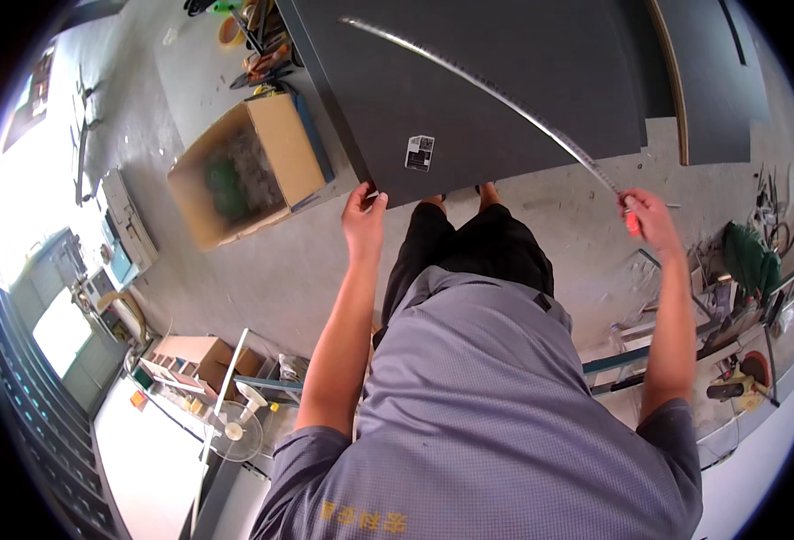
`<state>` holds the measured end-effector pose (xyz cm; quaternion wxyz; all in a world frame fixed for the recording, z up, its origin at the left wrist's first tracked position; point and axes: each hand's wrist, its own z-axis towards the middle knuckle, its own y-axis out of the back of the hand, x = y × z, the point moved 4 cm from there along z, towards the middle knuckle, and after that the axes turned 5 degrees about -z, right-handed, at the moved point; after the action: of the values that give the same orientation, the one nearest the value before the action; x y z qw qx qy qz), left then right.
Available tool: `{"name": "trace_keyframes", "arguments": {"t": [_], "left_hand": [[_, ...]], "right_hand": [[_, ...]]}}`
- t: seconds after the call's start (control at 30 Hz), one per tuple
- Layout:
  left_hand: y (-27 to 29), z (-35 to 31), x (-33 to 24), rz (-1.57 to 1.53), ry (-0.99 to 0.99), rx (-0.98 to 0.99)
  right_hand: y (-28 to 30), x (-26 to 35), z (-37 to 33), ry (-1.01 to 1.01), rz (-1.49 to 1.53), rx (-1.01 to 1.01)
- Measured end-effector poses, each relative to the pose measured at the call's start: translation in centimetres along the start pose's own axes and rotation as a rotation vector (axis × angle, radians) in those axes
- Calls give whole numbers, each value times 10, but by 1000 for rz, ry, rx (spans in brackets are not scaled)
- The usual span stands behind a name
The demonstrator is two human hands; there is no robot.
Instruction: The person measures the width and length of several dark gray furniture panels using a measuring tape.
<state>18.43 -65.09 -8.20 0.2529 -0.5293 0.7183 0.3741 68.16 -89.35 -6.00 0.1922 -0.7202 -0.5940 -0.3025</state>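
A large dark grey panel (523, 99) lies in front of me, with a small black-and-white label (419, 153) near its near left part. My left hand (363, 211) is closed at the panel's near left corner, thumb and fingers pinching the edge. Off the near right side, my right hand (650, 220) grips one end of a long, thin, silvery metal strip (505, 99). The strip runs across above the panel toward the far left and looks bowed, with fine marks along its edge. Something red (632, 223) shows under my right fingers; its kind is unclear.
An open cardboard box (302, 153) with green items stands left of the panel, below a heap of hand tools (266, 49). More panels (716, 90) lie at the right. A fan (235, 430) and a green cloth (752, 256) are near the lower sides.
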Motion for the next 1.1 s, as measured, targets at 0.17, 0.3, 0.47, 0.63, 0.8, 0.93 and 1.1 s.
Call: {"name": "trace_keyframes", "arguments": {"t": [0.17, 0.3, 0.47, 0.63, 0.8, 0.93, 1.1], "left_hand": [[5, 3, -51, 408, -377, 16], [4, 19, -88, 423, -468, 238], [13, 33, -94, 257, -326, 673], [24, 20, -80, 183, -47, 1012], [34, 7, -55, 353, 130, 1250], [39, 8, -40, 442, 189, 1315], [34, 12, -32, 507, 199, 1365]], "right_hand": [[-109, -40, -50, -41, 286, -92], [-189, -75, -93, -132, 303, -172], [-319, -107, -158, -303, 641, -388], [-457, -164, -215, -535, 792, -568], [-537, -148, -237, -668, 1012, -590], [-580, -157, -239, -662, 908, -536], [-612, -161, -242, -673, 854, -551]]}}
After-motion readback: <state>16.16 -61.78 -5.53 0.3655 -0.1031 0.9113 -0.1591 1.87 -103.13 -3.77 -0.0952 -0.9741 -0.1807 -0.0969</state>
